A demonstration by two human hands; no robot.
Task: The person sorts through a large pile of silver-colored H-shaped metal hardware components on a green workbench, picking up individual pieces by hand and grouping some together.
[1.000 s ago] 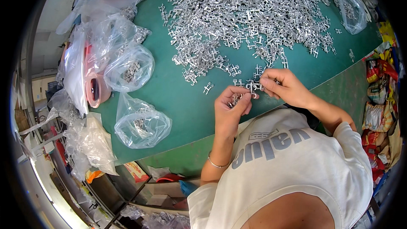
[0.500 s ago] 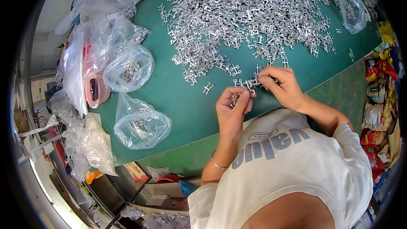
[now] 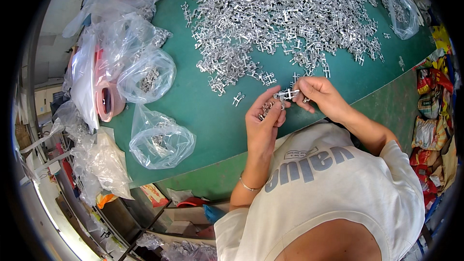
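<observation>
Small silver metal clips with hooked ends point(image 3: 265, 111) fill the palm of my left hand point(image 3: 261, 123), whose fingers curl around them. Between my two hands, one clip point(image 3: 288, 94) is held up over the near part of the green table point(image 3: 208, 125). The thumb and forefinger of my right hand point(image 3: 323, 97) pinch its right end, while the left fingertips touch its left end. A lone clip point(image 3: 238, 98) lies to the left of my left hand. Just beyond my hands spreads a big heap of the same clips point(image 3: 285, 17).
An open clear plastic bag point(image 3: 145, 157) with some clips inside stands at the table's left. Behind it are more clear bags point(image 3: 166, 70) and a pink tape dispenser point(image 3: 113, 104). Another clear bag point(image 3: 406, 21) lies at the far right. Colourful packets point(image 3: 427, 130) are stacked beyond the right edge.
My left forefinger has stretched up and away from the thumb. The clip between my hands now shows more plainly, and my right fingers have turned slightly. The heap looks unchanged.
</observation>
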